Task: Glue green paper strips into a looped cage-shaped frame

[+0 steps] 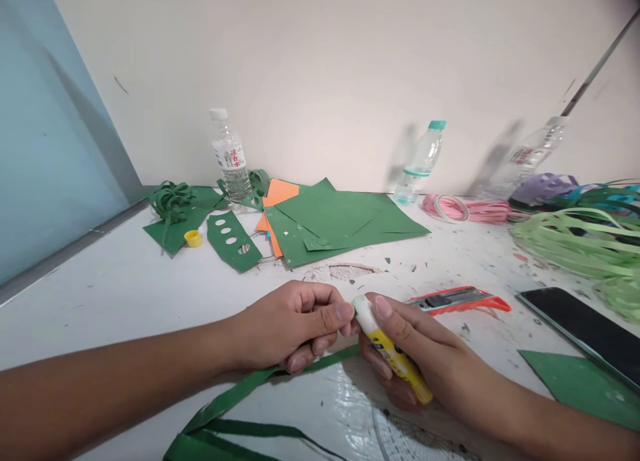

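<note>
My right hand (pixel 415 341) is wrapped round a yellow and white glue stick (pixel 395 357), its white end tilted up to the left. My left hand (pixel 310 321) is closed in a pinch, thumb against forefinger, right beside the glue tip. A small bit of green shows between the fingertips and the tip; most of it is hidden. Long green paper strips (pixel 240 391) run under my left hand and spread toward the bottom edge of the view.
Green sheets (pixel 350 221), a punched green piece (pixel 233 241) and a yellow cap (pixel 193 238) lie behind. Bottles (pixel 233 161) stand by the wall. A red cutter (pixel 460 299), a phone (pixel 585 327) and light green strips (pixel 575 241) are at right.
</note>
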Action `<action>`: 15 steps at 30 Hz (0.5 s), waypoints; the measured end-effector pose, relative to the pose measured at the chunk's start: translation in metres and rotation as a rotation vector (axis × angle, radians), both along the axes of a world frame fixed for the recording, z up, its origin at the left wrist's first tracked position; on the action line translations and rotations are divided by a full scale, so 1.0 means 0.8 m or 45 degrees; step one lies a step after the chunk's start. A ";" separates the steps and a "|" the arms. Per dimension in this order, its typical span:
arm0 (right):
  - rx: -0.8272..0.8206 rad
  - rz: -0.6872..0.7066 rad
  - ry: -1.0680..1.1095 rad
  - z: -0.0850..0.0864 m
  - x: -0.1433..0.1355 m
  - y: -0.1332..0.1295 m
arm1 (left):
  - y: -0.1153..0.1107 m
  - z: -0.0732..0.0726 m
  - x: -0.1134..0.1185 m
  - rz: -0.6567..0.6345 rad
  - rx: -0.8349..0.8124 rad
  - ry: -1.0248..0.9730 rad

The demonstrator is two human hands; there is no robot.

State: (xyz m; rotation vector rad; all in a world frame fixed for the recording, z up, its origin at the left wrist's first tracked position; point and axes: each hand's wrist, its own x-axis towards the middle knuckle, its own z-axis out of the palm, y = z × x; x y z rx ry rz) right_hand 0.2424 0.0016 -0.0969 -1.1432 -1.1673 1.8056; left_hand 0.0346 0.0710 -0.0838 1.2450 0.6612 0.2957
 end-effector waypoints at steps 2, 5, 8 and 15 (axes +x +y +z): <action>0.027 0.011 -0.013 0.000 0.000 0.000 | -0.001 0.000 0.001 0.017 0.032 0.016; 0.081 0.031 -0.062 0.002 -0.001 0.000 | -0.003 0.000 0.003 0.035 0.056 0.029; 0.113 0.043 -0.087 0.005 -0.003 -0.001 | -0.005 0.000 0.003 0.040 0.072 0.023; 0.221 0.064 -0.130 -0.001 -0.003 -0.006 | -0.003 -0.001 0.002 0.025 0.079 -0.017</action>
